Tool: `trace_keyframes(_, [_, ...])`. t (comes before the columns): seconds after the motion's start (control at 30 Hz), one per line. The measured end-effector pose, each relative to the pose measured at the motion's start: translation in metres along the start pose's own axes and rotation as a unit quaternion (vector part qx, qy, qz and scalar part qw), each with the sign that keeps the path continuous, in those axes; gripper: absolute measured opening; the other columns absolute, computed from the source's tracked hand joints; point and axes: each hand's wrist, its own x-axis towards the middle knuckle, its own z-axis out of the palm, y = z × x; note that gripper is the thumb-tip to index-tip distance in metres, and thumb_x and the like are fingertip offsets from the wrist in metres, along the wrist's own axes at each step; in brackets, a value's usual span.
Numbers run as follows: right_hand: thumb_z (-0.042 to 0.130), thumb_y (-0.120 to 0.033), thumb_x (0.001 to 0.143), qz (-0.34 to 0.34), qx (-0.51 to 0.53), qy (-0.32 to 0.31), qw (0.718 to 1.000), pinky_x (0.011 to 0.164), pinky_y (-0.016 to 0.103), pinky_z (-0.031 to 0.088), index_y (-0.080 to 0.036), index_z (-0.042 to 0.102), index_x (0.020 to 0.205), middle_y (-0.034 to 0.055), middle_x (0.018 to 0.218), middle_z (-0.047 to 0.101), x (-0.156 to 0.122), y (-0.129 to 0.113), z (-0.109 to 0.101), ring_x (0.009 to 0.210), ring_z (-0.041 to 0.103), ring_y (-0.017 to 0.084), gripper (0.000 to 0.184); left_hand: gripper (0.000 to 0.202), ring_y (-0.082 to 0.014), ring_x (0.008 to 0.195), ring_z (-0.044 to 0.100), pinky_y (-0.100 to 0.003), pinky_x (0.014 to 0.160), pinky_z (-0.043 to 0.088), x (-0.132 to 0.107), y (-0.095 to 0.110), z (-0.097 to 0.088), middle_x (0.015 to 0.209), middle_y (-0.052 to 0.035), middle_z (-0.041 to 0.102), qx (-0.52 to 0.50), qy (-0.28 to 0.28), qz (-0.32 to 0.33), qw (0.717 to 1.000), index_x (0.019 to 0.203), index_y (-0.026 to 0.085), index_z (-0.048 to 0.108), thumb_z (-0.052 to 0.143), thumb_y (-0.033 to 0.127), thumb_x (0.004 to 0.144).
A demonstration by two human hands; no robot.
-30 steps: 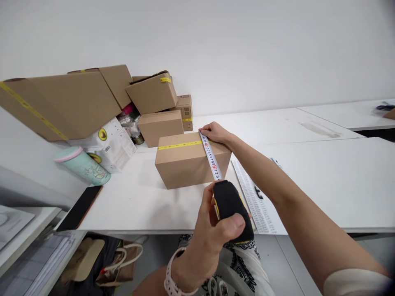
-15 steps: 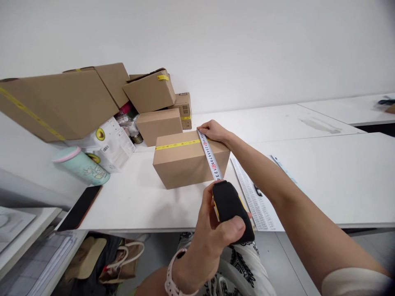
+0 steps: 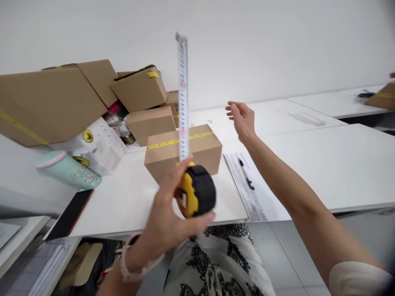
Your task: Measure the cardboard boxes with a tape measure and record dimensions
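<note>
My left hand [image 3: 168, 209] grips a yellow and black tape measure [image 3: 202, 191], thumb below and fingers along its left side. Its blade [image 3: 183, 98] stands nearly upright out of the case, the hooked end free in the air. Behind the case, a closed cardboard box [image 3: 197, 144] with yellow tape along its top sits on the white table, partly hidden by blade and case. My right hand [image 3: 242, 119] is raised to the right of the box, holding nothing, with its fingers loosely bent and apart. A pen [image 3: 246, 174] lies on printed sheets [image 3: 257, 205] below my right forearm.
At the left are a large cardboard box [image 3: 46, 107], a smaller box [image 3: 151, 123], a white avocado-print box [image 3: 105, 144], a mint tumbler [image 3: 70, 170] and a dark flat object [image 3: 70, 213]. The white table's [image 3: 123, 220] front edge is above my lap. Another box [image 3: 384, 96] stands far right.
My right hand has let go of the tape's end and moved up and right, off the box. My left hand has raised the tape measure and tilted its blade upright, away from the box.
</note>
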Motion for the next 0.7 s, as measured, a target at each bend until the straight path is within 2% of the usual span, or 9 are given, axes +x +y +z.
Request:
trace_keyframes(0.07, [0.053, -0.041, 0.09, 0.027, -0.048, 0.013, 0.998, 0.082, 0.035, 0.052, -0.018, 0.069, 0.114, 0.0093, 0.103, 0.074, -0.015, 0.019, -0.041, 0.087, 0.067, 0.019, 0.037, 0.096, -0.0265, 0.092, 0.061, -0.038, 0.082, 0.054, 0.025, 0.009, -0.023, 0.114, -0.0044, 0.067, 0.107, 0.029, 0.057, 0.992, 0.142, 0.03, 0.058, 0.093, 0.031, 0.053])
trace_keyframes(0.1, [0.055, -0.037, 0.087, 0.045, -0.087, 0.007, 0.995, 0.079, 0.035, 0.052, -0.017, 0.071, 0.11, 0.0088, 0.098, 0.074, -0.026, 0.029, -0.062, 0.083, 0.066, 0.019, 0.034, 0.095, -0.0252, 0.093, 0.06, -0.04, 0.087, 0.053, 0.04, 0.014, -0.033, 0.116, -0.0028, 0.066, 0.195, 0.006, 0.085, 0.977, 0.146, 0.032, 0.053, 0.091, 0.037, 0.059])
trace_keyframes(0.2, [0.057, -0.029, 0.082, 0.122, -0.239, -0.055, 0.962, 0.072, 0.034, 0.049, -0.016, 0.072, 0.092, 0.0068, 0.083, 0.073, -0.065, 0.052, -0.115, 0.075, 0.063, 0.019, 0.022, 0.084, -0.023, 0.096, 0.058, -0.042, 0.096, 0.049, 0.084, 0.022, -0.052, 0.118, -0.0012, 0.063, 0.419, -0.02, 0.154, 0.895, 0.152, 0.034, 0.045, 0.078, 0.05, 0.076])
trace_keyframes(0.3, [0.056, -0.028, 0.083, 0.189, -0.359, -0.141, 0.903, 0.069, 0.033, 0.045, -0.019, 0.067, 0.082, 0.0052, 0.079, 0.072, -0.098, 0.061, -0.141, 0.072, 0.062, 0.019, 0.015, 0.075, -0.0252, 0.1, 0.059, -0.043, 0.097, 0.047, 0.119, 0.02, -0.057, 0.119, -0.0016, 0.063, 0.543, -0.039, 0.142, 0.827, 0.15, 0.037, 0.047, 0.072, 0.05, 0.08])
trace_keyframes(0.4, [0.054, -0.035, 0.088, 0.214, -0.408, -0.192, 0.867, 0.067, 0.033, 0.04, -0.02, 0.063, 0.082, 0.0057, 0.081, 0.071, -0.116, 0.063, -0.139, 0.071, 0.06, 0.019, 0.018, 0.069, -0.0283, 0.105, 0.061, -0.043, 0.094, 0.047, 0.142, 0.011, -0.055, 0.122, -0.0012, 0.065, 0.589, -0.065, 0.095, 0.8, 0.147, 0.041, 0.05, 0.07, 0.051, 0.081])
trace_keyframes(0.5, [0.055, -0.048, 0.089, 0.212, -0.422, -0.226, 0.852, 0.064, 0.033, 0.037, -0.021, 0.059, 0.09, 0.0074, 0.084, 0.071, -0.123, 0.065, -0.123, 0.071, 0.059, 0.021, 0.028, 0.068, -0.0285, 0.106, 0.061, -0.044, 0.094, 0.047, 0.153, 0.004, -0.051, 0.121, -0.0007, 0.067, 0.586, -0.084, 0.058, 0.804, 0.145, 0.036, 0.053, 0.068, 0.053, 0.081])
trace_keyframes(0.57, [0.061, -0.05, 0.085, 0.2, -0.428, -0.265, 0.84, 0.063, 0.032, 0.036, -0.02, 0.058, 0.099, 0.008, 0.085, 0.07, -0.123, 0.067, -0.111, 0.072, 0.059, 0.022, 0.032, 0.068, -0.0291, 0.11, 0.059, -0.047, 0.098, 0.045, 0.152, -0.001, -0.047, 0.12, -0.0001, 0.068, 0.562, -0.08, 0.082, 0.819, 0.145, 0.032, 0.052, 0.064, 0.059, 0.084])
trace_keyframes(0.63, [0.064, -0.038, 0.082, 0.175, -0.421, -0.309, 0.835, 0.064, 0.032, 0.036, -0.02, 0.059, 0.104, 0.0071, 0.082, 0.069, -0.121, 0.071, -0.104, 0.072, 0.058, 0.022, 0.029, 0.07, -0.0301, 0.116, 0.055, -0.05, 0.103, 0.042, 0.147, -0.005, -0.041, 0.122, 0.0003, 0.067, 0.53, -0.061, 0.139, 0.835, 0.147, 0.03, 0.05, 0.057, 0.063, 0.087])
trace_keyframes(0.7, [0.062, -0.025, 0.079, 0.156, -0.373, -0.339, 0.849, 0.066, 0.033, 0.038, -0.019, 0.062, 0.104, 0.0047, 0.074, 0.067, -0.117, 0.074, -0.102, 0.069, 0.058, 0.021, 0.025, 0.066, -0.0302, 0.12, 0.054, -0.051, 0.105, 0.041, 0.14, -0.008, -0.034, 0.123, 0.0008, 0.067, 0.495, -0.045, 0.2, 0.844, 0.147, 0.031, 0.05, 0.051, 0.063, 0.09])
